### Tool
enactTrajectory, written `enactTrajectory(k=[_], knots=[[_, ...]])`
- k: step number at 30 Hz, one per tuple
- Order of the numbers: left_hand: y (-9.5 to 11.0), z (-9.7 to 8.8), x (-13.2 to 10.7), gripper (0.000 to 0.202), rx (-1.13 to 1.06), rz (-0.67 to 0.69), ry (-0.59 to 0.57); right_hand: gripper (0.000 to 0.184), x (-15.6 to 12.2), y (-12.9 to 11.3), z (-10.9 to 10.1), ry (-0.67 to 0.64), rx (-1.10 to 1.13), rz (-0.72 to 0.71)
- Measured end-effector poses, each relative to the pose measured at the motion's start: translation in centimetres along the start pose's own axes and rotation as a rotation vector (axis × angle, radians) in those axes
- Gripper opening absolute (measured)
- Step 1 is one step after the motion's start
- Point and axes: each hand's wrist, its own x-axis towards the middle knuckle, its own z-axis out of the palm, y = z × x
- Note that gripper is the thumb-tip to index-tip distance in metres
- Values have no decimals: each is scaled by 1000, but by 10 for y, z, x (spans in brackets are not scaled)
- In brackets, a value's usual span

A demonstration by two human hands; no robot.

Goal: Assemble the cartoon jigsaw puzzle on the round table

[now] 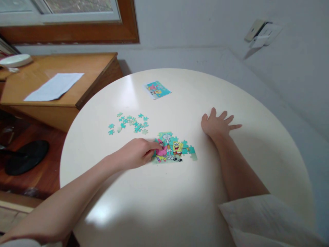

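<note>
A partly joined cartoon jigsaw puzzle (177,152) lies on the round white table. It shows a pink, a pale blue-green and a yellow figure, with ragged edges at the top and right. My left hand (140,152) is at its left edge, fingers curled together and the index finger on the pink figure. What sits under those fingertips is hidden. To the right of the puzzle, apart from it, my right hand (217,124) rests on the table with fingers spread, holding nothing. Several loose teal puzzle pieces (123,126) are scattered beyond my left hand.
A small picture card (157,90) of the same figures lies toward the table's (205,89) far side. Left of the table is a wooden cabinet (100,65) with a white sheet (55,86) and a white round object (15,60). A wall stands behind and right.
</note>
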Motion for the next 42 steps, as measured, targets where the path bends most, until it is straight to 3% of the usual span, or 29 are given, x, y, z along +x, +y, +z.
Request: enactTrajectory(k=[16,42], knots=[[1,-1,1,48,73,-63,-28,57,-1,-1,-1,-1,-1,0],[-1,-1,1,47,118,-207,33,58,-2,-2,-3,-14,9,8]])
